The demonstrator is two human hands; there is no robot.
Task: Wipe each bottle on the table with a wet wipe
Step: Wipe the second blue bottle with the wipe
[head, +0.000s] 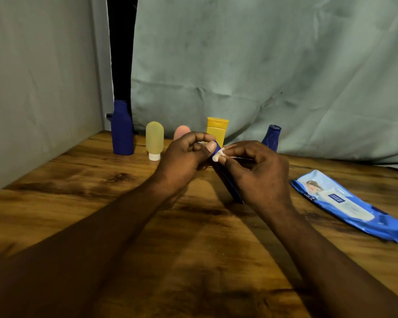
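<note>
Glossy plastic wipe pack (352, 206), wood-grain table (78, 191)

1. Both arms are bare from the lower edge of the view up to the wrists.
2. The left hand (184, 157) is bare, and its thumbnail is short, broad and trimmed.
3. The right hand (262, 175) is bare too, with knuckles and tendons showing on its back.

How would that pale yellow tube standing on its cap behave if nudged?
The pale yellow tube would probably tip easily: it stands tall on a narrow white cap. Its rounded, translucent body looks soft, so it may squash slightly and roll once down.
</note>
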